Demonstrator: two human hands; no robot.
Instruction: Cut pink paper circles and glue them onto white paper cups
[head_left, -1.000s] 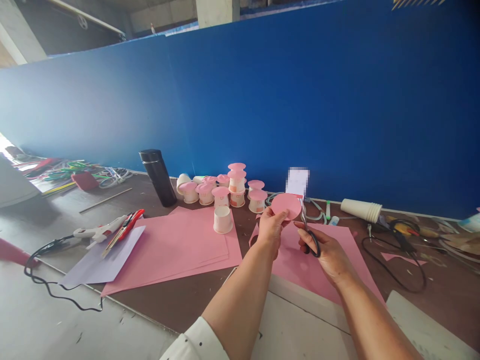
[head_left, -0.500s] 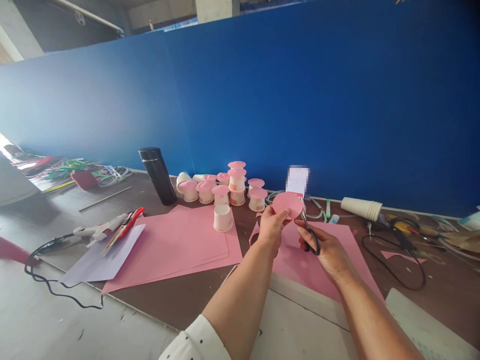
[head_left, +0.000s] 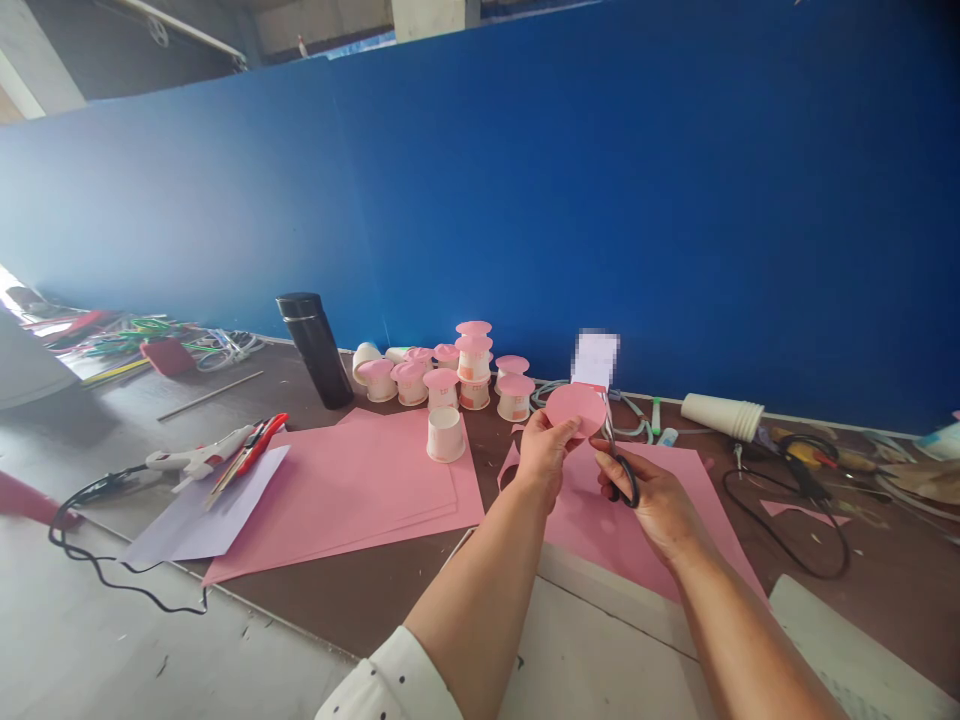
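Between thumb and fingers, my left hand [head_left: 546, 450] pinches a round pink paper disc [head_left: 574, 408]. My right hand [head_left: 646, 490] grips a pair of scissors [head_left: 624, 481] by its black handles, with the blades pointing up along the disc's right edge. Whether the blades touch the paper I cannot tell. Both hands are above a pink paper sheet [head_left: 675, 500] on the brown table. To the left of my hands, an upturned white paper cup [head_left: 445, 436] stands on more pink sheets [head_left: 360, 480]. Behind it are several paper cups with pink paper tops [head_left: 441, 382], some of them stacked.
A black flask [head_left: 315, 350] stands at the back left. A glue gun [head_left: 199, 455] and a red utility knife [head_left: 247, 455] lie on white paper at left. Nested paper cups [head_left: 721, 416] and a black cable [head_left: 814, 490] lie at right. A blue partition [head_left: 600, 180] rises behind.
Almost nothing differs. Both hands keep their hold on the disc and scissors, and the view shifts very slightly.
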